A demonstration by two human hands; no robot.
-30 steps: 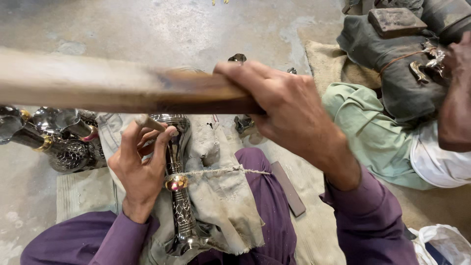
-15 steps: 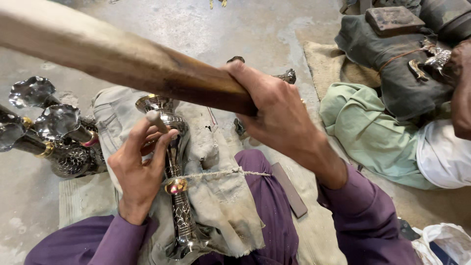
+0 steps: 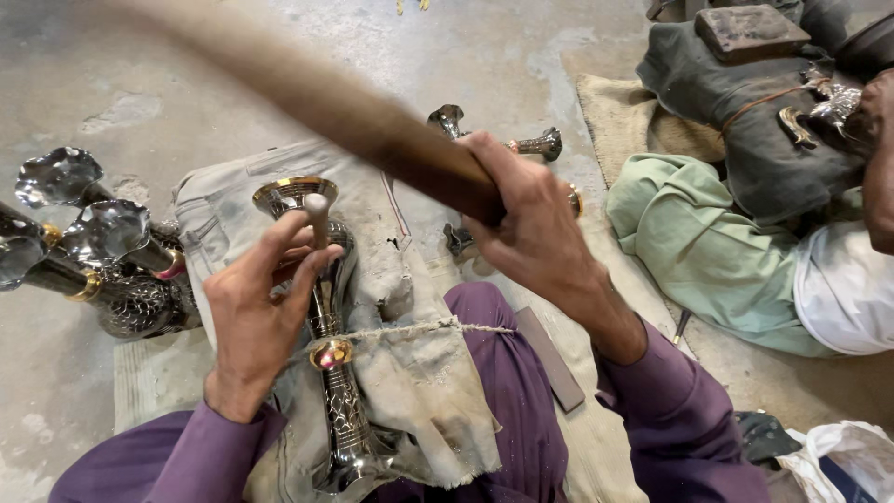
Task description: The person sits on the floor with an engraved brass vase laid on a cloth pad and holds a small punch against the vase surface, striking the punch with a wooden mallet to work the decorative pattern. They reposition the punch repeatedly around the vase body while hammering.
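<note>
Right hand (image 3: 535, 228): fingers wrapped tight round a wooden stick (image 3: 372, 126), raised and motion-blurred, running up-left. Left hand (image 3: 261, 312): fingers narrow, pinching a small metal punch (image 3: 318, 212) upright by the flared rim of an engraved metal vase (image 3: 331, 373). Vase lies across the lap on a dirty cloth (image 3: 419, 391), tied down with string (image 3: 419, 328). More vases (image 3: 84, 251) lie on the floor to the left.
</note>
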